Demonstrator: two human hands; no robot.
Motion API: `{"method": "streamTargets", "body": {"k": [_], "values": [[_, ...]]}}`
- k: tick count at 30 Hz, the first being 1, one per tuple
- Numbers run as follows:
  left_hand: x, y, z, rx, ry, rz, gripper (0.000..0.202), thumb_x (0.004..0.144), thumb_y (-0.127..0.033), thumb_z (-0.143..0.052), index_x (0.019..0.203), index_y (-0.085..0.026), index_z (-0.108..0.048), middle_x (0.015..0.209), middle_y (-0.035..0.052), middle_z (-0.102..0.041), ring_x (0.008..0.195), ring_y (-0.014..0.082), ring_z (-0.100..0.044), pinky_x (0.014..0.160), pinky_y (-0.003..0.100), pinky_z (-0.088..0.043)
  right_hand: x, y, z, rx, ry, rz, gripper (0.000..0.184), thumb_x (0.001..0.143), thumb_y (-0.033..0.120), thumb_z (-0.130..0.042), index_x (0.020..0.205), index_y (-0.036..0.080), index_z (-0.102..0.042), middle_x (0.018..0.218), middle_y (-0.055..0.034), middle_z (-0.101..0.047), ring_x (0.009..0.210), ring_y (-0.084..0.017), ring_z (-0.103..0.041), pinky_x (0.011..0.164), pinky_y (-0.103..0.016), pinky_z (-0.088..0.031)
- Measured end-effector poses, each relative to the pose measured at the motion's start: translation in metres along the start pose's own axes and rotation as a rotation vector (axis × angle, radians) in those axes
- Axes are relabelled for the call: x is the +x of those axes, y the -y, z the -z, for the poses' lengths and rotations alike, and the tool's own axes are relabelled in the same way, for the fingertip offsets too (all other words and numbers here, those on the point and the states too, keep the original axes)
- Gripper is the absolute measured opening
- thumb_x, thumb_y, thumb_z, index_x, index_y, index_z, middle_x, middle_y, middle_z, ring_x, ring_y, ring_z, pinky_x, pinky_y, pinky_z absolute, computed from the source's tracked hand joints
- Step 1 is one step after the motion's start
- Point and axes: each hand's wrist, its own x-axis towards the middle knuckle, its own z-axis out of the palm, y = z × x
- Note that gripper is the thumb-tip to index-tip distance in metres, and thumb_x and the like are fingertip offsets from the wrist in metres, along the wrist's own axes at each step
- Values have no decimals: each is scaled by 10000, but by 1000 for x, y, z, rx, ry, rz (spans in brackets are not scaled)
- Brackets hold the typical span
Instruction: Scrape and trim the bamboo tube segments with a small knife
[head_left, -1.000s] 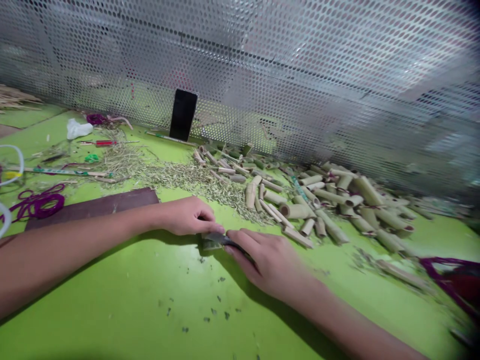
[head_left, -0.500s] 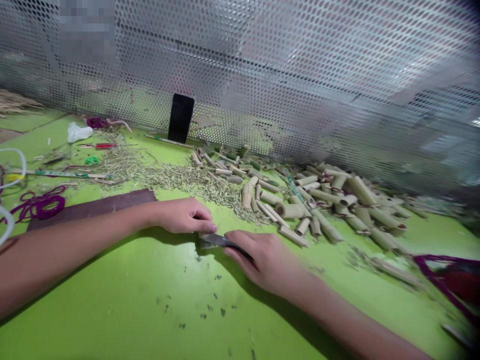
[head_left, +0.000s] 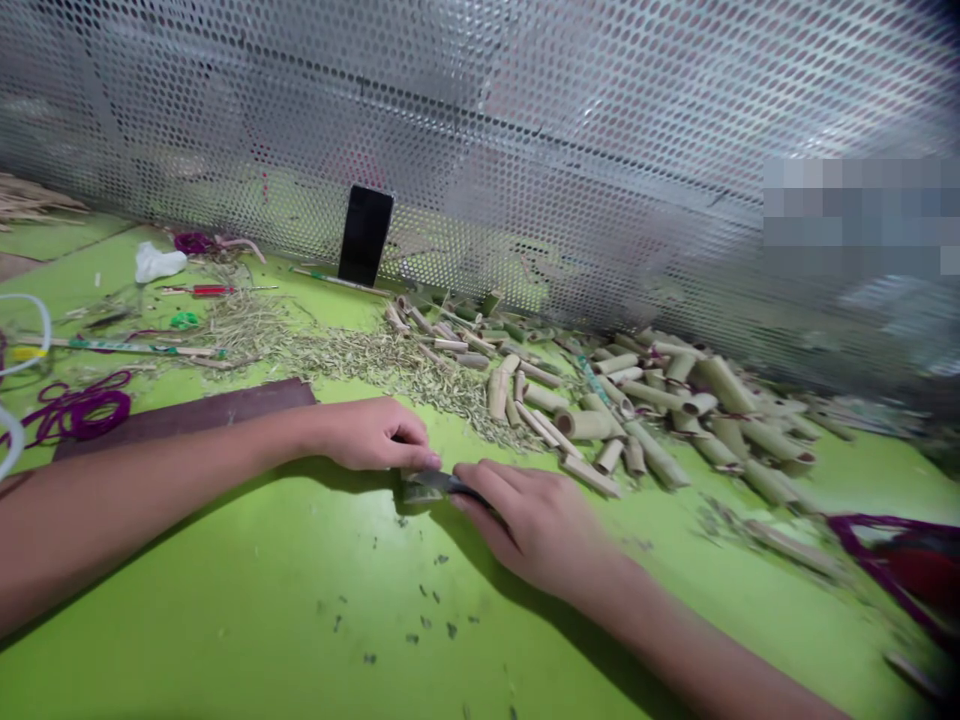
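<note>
My right hand (head_left: 525, 515) is closed around the dark handle of a small knife (head_left: 459, 486), its blade pointing left. The blade lies against a short greenish piece of bamboo (head_left: 420, 491) low over the green tabletop. My left hand (head_left: 379, 435) pinches that piece from the far side, thumb close to the blade, and hides part of it. Small dark shavings (head_left: 451, 630) are scattered on the table nearer to me.
Cut bamboo tubes (head_left: 660, 395) are heaped at the right, beside pale shavings (head_left: 367, 360). A phone (head_left: 366, 236) leans on the perforated metal screen (head_left: 480, 150). At the left are a brown board (head_left: 217, 412), purple cord (head_left: 97, 410) and a red-handled screwdriver (head_left: 214, 290).
The knife blade has shifted slightly rightward on the bamboo piece, and more of the piece's face shows. Both hands keep their grips. The whole view has moved a little.
</note>
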Motion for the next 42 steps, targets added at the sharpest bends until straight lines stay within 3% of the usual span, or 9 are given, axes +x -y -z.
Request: {"method": "streamTargets", "body": {"k": [8, 19, 24, 27, 31, 42], "values": [[0, 5, -6, -22, -75, 29, 544, 991, -594, -551, 634, -191, -475, 625, -6, -456, 569, 139, -410, 556, 293, -291, 2, 4, 0, 65, 52, -36, 348, 1139, 326, -392, 967, 177, -655, 739, -17, -703, 546, -116, -598, 528, -248, -379], [-2, 2, -3, -5, -34, 5, 530, 1012, -598, -495, 694, -180, -566, 673, 3, -511, 628, 147, -460, 605, 275, -328, -3, -1, 2, 154, 155, -77, 301, 1128, 318, -420, 992, 176, -648, 726, -7, -686, 554, -127, -606, 526, -249, -378], [-3, 6, -2, 1, -32, 5, 548, 1021, -609, -496, 673, -186, -485, 682, -4, -467, 618, 141, -427, 592, 283, -312, -10, 3, 5, 151, 220, -1, 361, 1142, 335, -392, 943, 190, -657, 734, 5, -686, 554, -118, -588, 556, -257, -396], [-3, 5, 0, -2, -21, 17, 550, 1015, -621, -498, 678, -185, -491, 695, -1, -469, 620, 142, -428, 586, 288, -312, -11, 2, 7, 134, 162, 45, 399, 1147, 340, -347, 957, 179, -659, 711, -1, -674, 541, -116, -569, 549, -260, -389], [-1, 4, 1, -22, -6, 20, 516, 1008, -593, -512, 705, -179, -563, 700, 11, -519, 629, 147, -464, 593, 288, -326, -7, -4, 3, 71, 2, 1, 369, 1138, 312, -364, 983, 155, -660, 717, -25, -690, 559, -127, -599, 533, -262, -381], [1, 2, 0, 9, -22, 31, 488, 988, -556, -515, 676, -181, -527, 671, 5, -498, 629, 150, -451, 598, 290, -321, 1, 1, 2, 34, 48, -9, 386, 1151, 346, -358, 992, 174, -665, 761, -28, -717, 567, -131, -609, 550, -269, -389]]}}
